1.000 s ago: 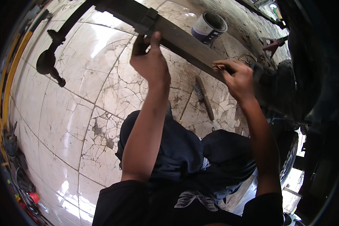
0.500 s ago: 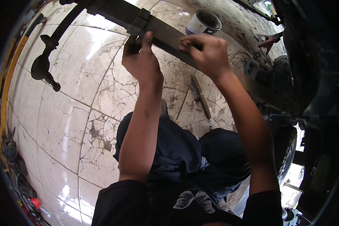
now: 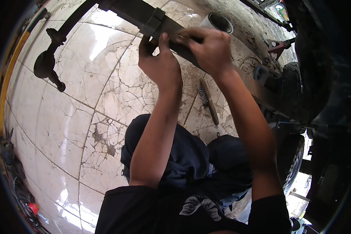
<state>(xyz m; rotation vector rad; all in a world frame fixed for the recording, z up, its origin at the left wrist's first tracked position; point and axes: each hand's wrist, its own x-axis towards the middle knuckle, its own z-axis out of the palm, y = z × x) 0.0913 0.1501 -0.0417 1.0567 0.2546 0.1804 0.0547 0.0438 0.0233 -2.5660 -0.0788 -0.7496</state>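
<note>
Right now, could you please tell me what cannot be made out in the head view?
All in the head view:
Right hand: whether its fingers pinch something small; blur and the fingers themselves hide it.
Left hand: some of its finger ends, apparently hidden by the bar.
The bar's upper end: cut off by the top edge.
Can: its contents, lost in shadow.

White glare streaks the floor (image 3: 58, 124) at upper left and lower left, the right side of the frame sinks into deep shadow, the right hand (image 3: 214, 50) looks slightly blurred, and fisheye distortion bends lines near the black rim.
</note>
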